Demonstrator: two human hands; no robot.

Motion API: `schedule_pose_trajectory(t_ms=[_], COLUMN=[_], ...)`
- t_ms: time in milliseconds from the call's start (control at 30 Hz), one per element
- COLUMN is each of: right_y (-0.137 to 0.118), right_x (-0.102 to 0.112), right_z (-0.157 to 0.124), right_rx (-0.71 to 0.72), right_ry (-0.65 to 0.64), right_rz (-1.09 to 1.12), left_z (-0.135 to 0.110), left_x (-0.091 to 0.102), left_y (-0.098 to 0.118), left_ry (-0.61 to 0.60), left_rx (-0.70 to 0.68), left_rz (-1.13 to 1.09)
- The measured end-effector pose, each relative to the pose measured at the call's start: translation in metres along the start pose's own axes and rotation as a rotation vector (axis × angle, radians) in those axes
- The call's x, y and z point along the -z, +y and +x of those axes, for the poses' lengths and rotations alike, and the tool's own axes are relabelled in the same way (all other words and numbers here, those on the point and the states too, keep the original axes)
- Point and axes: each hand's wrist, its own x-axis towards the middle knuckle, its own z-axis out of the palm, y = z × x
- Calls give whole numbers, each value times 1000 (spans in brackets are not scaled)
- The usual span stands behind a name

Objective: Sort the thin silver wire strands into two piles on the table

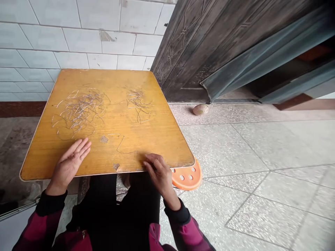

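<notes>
On the wooden table point(146, 132), my left hand point(70, 161) rests near the front left with its fingers stretched out and palm turned up, holding nothing. At the front edge, my right hand point(158, 170) has its thumb and fingers pinched together on the end of a thin bent wire point(120, 143). That wire runs left across the tabletop in a zigzag. Beyond my left hand lies a large tangled pile of short wires point(82, 109). A smaller heap of wires point(138, 103) lies farther back to the right.
An orange stool point(188, 177) with pale spots sticks out under the table's right corner. White wall tiles point(104, 42) stand behind. To the right are a dark carved door point(183, 48), a grey-green curtain point(240, 62) and a roundish stone-like object point(200, 109) on the floor.
</notes>
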Motion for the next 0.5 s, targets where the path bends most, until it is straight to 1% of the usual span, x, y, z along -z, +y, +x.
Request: schedule_pose_trajectory(t_ms=[133,233,300,367,433,500], right_y=[7,12,15,19,20,20], right_x=[-1,-4,-4,-3,-2,-1], right_z=[22,33,36,37,38,40], right_rx=[60,64,8,-81,-139,-132], right_ry=[-149,-211,-224,-197,-158,-170], right_rz=[-9,52,145,246,311,333], left_z=[0,-1,0,1,2,3], left_x=[2,3,3,4,5,5], left_y=[-2,-2,-1,-2,-3,-3], left_ry=[32,-2,-28,-16,46,96], left_rx=[6,-25,-44,-28,-3,1], left_rz=[49,50,14,-15,-31,-58])
